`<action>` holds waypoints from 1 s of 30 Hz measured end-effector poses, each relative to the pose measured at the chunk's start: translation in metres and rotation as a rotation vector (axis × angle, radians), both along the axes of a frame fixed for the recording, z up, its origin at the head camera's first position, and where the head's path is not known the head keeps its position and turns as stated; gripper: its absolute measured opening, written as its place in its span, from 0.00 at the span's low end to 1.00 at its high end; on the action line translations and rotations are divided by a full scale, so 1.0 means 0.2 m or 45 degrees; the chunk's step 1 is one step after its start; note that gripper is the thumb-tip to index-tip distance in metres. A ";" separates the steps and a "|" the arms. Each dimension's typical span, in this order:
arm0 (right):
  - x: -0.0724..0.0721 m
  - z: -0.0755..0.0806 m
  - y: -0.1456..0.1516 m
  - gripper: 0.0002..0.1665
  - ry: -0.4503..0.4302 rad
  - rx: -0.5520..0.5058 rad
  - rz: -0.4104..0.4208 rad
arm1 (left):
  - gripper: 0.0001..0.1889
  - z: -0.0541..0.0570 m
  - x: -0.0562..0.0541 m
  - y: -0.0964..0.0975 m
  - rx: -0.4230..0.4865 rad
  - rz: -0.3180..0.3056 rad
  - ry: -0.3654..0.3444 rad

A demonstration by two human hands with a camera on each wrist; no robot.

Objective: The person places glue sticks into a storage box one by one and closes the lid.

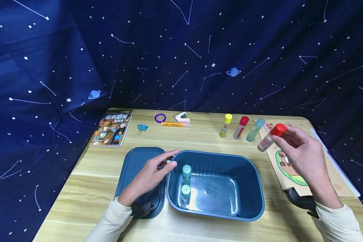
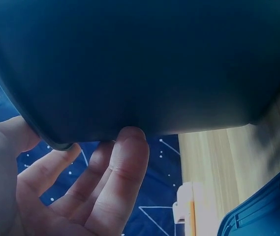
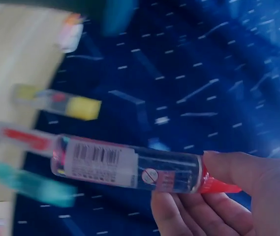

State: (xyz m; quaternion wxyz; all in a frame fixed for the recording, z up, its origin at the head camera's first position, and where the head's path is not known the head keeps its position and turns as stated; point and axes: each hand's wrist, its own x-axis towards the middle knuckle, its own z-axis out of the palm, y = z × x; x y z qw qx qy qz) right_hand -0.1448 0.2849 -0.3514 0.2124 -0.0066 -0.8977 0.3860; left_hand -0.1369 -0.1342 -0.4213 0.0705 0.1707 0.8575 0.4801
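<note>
My right hand (image 1: pixel 305 151) grips a clear glue bottle (image 1: pixel 267 142) by its red cap, raised and tilted near the right side of the table. Its barcode label (image 3: pixel 98 160) shows in the right wrist view. My left hand (image 1: pixel 152 173) holds the left back corner of a dark blue plastic bin (image 1: pixel 214 215), thumb at the rim and fingers (image 2: pixel 125 172) against the outer wall. Two green-capped bottles (image 1: pixel 186 170) stand inside at the bin's left end. Behind the bin stand a yellow-capped bottle (image 1: pixel 225 126), a red-capped bottle (image 1: pixel 240 127) and a green bottle (image 1: pixel 255 130).
A blue lid (image 1: pixel 139 158) lies left of the bin, partly under my left arm. Farther back are a comic book (image 1: pixel 112 127), a blue binder clip (image 1: pixel 142 127), a purple ring (image 1: pixel 160 118), a stapler (image 1: pixel 182 117) and an orange pen (image 1: pixel 172 124). A cartoon-printed folder (image 1: pixel 299 161) lies right.
</note>
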 end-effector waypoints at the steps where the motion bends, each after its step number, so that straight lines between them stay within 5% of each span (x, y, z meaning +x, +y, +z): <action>1: 0.01 0.04 -0.02 0.24 0.022 0.006 0.018 | 0.23 0.00 0.00 0.00 0.003 -0.001 0.004; 7: 0.07 0.21 -0.15 0.23 0.055 -0.003 0.192 | 0.23 0.00 0.01 -0.01 -0.002 0.012 0.014; 11: 0.09 0.24 -0.25 0.23 -0.055 0.031 0.375 | 0.23 -0.01 0.01 -0.02 -0.003 0.014 0.003; 19: 0.05 0.22 -0.47 0.20 -0.311 -0.003 0.741 | 0.23 -0.02 0.01 -0.01 0.011 0.014 -0.004; 30: -0.01 0.09 -0.65 0.18 -0.531 0.012 0.964 | 0.23 -0.01 0.00 0.00 -0.009 0.026 -0.035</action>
